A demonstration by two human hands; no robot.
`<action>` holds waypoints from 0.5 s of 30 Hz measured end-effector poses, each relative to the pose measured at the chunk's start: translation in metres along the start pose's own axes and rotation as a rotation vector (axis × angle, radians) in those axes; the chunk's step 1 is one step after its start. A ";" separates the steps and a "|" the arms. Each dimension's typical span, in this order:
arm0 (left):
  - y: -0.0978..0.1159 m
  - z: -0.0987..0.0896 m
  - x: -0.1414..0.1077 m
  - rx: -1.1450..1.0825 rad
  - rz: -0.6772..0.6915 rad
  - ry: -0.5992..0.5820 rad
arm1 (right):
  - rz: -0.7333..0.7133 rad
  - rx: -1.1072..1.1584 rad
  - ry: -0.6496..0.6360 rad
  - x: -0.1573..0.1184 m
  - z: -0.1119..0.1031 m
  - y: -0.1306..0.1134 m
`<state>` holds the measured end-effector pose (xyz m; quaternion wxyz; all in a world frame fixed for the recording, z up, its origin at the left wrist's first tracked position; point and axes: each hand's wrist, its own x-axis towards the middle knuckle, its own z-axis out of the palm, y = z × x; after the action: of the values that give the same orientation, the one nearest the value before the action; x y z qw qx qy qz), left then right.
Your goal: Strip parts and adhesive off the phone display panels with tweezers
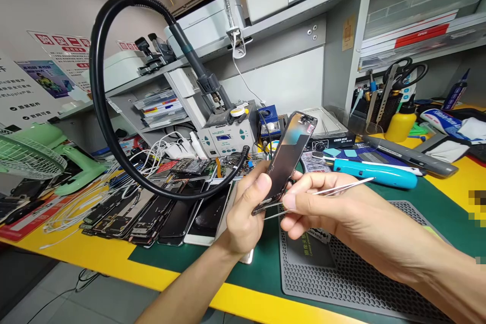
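Note:
My left hand (248, 207) is wrapped round the lower left edge of a dark phone screen panel (290, 154), its thumb lying on the panel's edge. The panel is tilted upright, with small parts and a flex at its top end. My right hand (315, 205) pinches thin metal tweezers (343, 186) between thumb and fingers, at the panel's lower right edge. A thin metal tip (274, 215) shows just below the panel's bottom edge. Whether the right fingers also touch the panel is hard to tell.
Rows of phone screens (146, 212) lie left of my hands. A black hose (99, 86) arches over them from the soldering station (228, 134). A grey perforated mat (341, 283) lies beneath my right arm, with a turquoise tool (375, 173) behind it. A green fan (34, 154) stands left.

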<state>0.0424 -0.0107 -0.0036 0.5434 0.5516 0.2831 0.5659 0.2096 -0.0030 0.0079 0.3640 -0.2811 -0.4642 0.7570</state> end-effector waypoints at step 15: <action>-0.001 0.002 0.002 -0.034 0.019 0.010 | -0.027 -0.029 0.013 -0.001 0.002 0.000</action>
<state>0.0447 -0.0090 -0.0036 0.5459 0.5421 0.2712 0.5785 0.2086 -0.0052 0.0093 0.3731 -0.2849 -0.4764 0.7434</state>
